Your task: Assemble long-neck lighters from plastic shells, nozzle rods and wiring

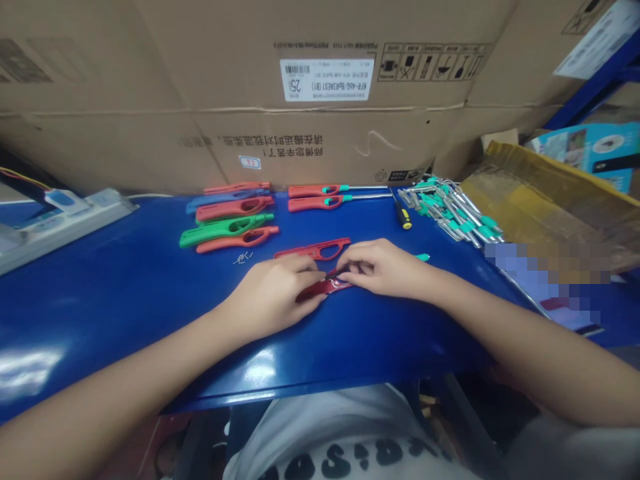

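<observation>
Low over the blue table, my left hand [273, 293] is closed around the handle end of a red lighter casing half [316, 289], partly hidden by the fingers. Small dark and pale parts, too small to name, show inside it. At its front end the fingertips of my right hand [385, 267] are pinched together; what they hold is hidden. Another red lighter casing half [295, 253], with a looped trigger guard, lies just beyond both hands. A small green tip [423, 257] peeks out behind my right wrist.
Red, blue and green lighter casings [225, 230] lie at the back left, near small screws [243, 258]. Two red lighters with metal tubes [315, 202] and a yellow-black screwdriver [403, 217] lie behind. Metal tubes with green parts [453, 210] are piled beside a taped carton [545, 207]. A power strip [65, 223] sits left.
</observation>
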Demonstrator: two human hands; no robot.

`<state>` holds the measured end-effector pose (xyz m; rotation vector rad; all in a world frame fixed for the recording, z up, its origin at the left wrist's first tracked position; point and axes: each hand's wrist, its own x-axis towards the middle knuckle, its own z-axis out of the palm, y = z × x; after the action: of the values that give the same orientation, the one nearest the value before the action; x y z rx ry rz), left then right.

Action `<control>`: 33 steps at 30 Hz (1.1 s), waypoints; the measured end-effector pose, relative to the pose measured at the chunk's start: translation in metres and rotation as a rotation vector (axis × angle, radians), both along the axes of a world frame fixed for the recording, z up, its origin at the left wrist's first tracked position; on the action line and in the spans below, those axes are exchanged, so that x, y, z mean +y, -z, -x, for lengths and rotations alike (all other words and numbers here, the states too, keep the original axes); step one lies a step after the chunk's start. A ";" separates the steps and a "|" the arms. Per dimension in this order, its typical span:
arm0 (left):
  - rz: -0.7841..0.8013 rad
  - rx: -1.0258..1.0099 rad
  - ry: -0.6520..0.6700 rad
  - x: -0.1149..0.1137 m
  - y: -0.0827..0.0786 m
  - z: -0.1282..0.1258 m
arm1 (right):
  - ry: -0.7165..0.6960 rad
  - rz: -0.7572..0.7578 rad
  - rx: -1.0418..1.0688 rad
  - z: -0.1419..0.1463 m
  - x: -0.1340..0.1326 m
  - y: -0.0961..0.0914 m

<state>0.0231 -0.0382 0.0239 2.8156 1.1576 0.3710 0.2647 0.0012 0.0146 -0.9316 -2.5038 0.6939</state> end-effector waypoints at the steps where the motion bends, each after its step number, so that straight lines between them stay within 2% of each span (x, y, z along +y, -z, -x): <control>1: 0.004 -0.001 0.001 0.000 0.001 0.000 | -0.012 -0.017 -0.021 0.000 -0.001 0.000; 11: 0.028 -0.053 -0.011 0.003 0.009 -0.002 | 0.008 -0.229 -0.343 0.003 -0.009 -0.009; 18: 0.018 -0.081 -0.030 0.000 0.008 -0.004 | -0.020 -0.236 -0.391 0.002 -0.010 -0.013; 33: -0.026 -0.081 0.023 0.001 0.011 -0.004 | -0.002 -0.220 -0.462 0.003 -0.009 -0.013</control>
<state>0.0270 -0.0372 0.0132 2.8047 1.1110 0.4973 0.2616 -0.0076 0.0280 -1.1055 -2.8999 0.2068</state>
